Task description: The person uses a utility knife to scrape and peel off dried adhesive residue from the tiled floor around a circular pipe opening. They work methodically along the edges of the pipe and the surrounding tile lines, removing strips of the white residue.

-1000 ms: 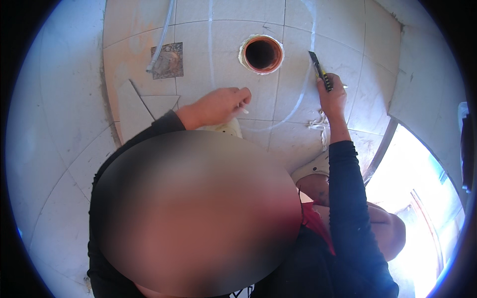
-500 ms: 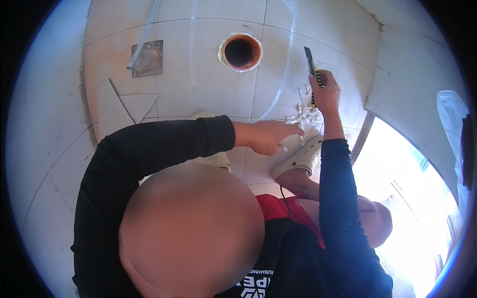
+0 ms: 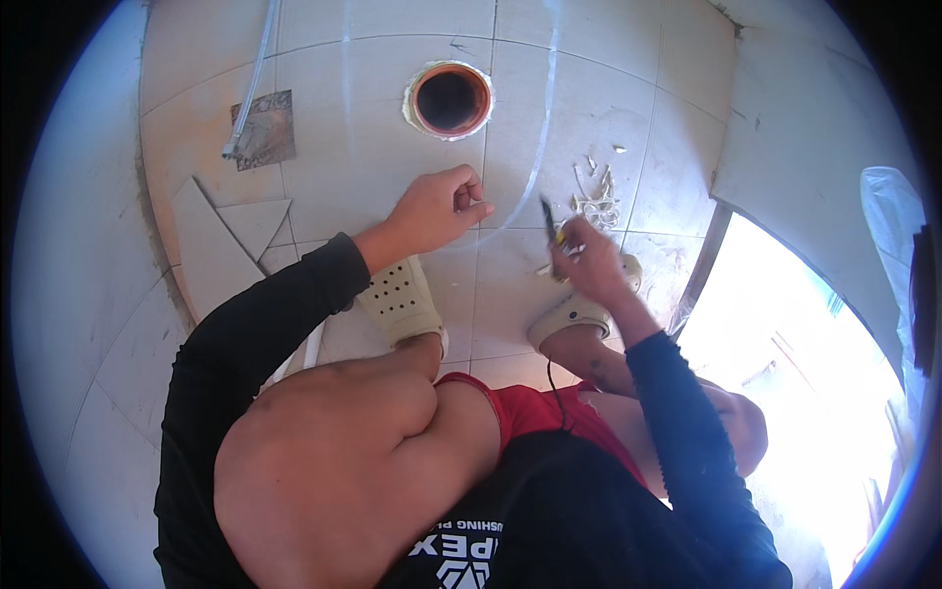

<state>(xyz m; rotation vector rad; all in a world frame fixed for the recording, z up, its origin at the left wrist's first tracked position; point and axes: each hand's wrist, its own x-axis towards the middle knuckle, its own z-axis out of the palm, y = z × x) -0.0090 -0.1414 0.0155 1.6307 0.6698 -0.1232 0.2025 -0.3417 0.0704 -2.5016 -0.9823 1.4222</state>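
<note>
In my right hand (image 3: 589, 260) is a snap-off utility knife (image 3: 559, 239), its dark blade tilted up and to the left above the tiles. Pale curled trimmings (image 3: 601, 208) lie on the floor just beyond that hand. My left hand (image 3: 437, 208) hovers left of the knife, fingers curled in and thumb forward, with nothing seen between them. Farther off, an orange-brown round pipe opening (image 3: 486, 101) sits in the floor, ringed by a ragged pale rim. The two hands are apart, and neither touches the pipe.
Cut tile pieces (image 3: 211, 240) lie at the left, near a square floor cutout (image 3: 266, 133) with a thin clear strip (image 3: 253, 83) reaching over it. My feet in cream clogs (image 3: 402, 299) stand close below the hands. A plastic sheet (image 3: 891, 236) hangs at the right.
My right hand has come nearer and leftward with the knife. My left hand has moved left and away from the trimmings, its fingers now curled. The view has shifted slightly.
</note>
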